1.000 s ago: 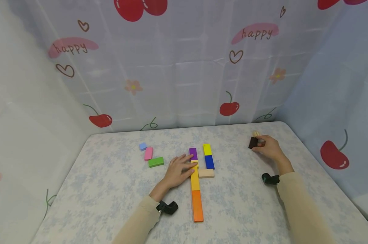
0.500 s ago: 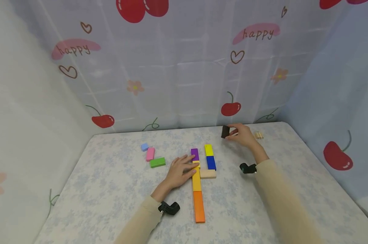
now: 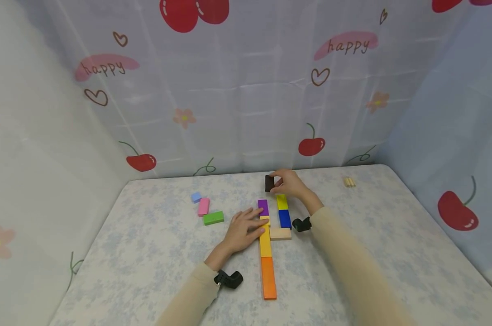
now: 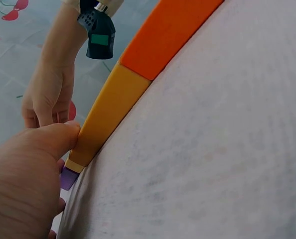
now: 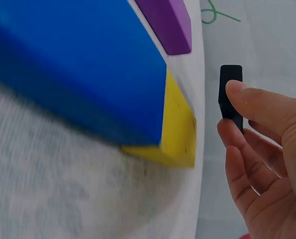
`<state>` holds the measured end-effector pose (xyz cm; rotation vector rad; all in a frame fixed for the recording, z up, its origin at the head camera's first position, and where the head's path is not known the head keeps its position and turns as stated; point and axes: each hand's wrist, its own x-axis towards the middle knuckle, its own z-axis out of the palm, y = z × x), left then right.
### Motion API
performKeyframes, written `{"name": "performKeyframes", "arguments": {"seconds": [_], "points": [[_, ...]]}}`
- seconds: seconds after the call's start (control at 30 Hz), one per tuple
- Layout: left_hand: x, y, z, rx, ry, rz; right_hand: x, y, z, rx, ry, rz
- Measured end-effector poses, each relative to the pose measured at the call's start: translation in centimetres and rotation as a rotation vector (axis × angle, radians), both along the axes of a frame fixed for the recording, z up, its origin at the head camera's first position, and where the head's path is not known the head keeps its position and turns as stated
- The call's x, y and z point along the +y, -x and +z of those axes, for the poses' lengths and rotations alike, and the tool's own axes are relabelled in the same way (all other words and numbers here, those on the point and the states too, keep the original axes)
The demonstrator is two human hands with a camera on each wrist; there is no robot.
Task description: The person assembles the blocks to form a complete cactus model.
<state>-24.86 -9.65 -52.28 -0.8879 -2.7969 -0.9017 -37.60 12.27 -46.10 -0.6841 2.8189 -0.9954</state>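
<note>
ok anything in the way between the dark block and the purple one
Nothing visible: the dark block, pinched in the right hand, is beyond the far end of the purple block, with no other block between them. The yellow block lies to the right.

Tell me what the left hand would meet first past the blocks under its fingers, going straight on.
The left hand would probably meet the blue block, perhaps the adjoining bright yellow block; clearance is hard to judge.

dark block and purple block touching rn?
Apart. The right wrist view shows it plainly: a strip of tablecloth and some curtain lie between the dark block and the purple block.
</note>
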Motion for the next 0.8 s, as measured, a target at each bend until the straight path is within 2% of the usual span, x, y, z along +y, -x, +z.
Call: {"name": "performKeyframes", "arguments": {"seconds": [0.17, 0.5, 0.8], "points": [[-0.1, 0.0, 0.0, -0.001, -0.016, -0.004, -1.2, 0.0, -0.4, 0.007, -0.009, 0.06], [-0.1, 0.0, 0.0, -0.006, -0.02, -0.011, -1.9, 0.0, -1.0, -0.038, -0.049, 0.098], [-0.2, 0.0, -0.1, 0.013, -0.017, -0.01, -2.1, -0.1, -0.9, -0.072, -0.101, 0.114]]}}
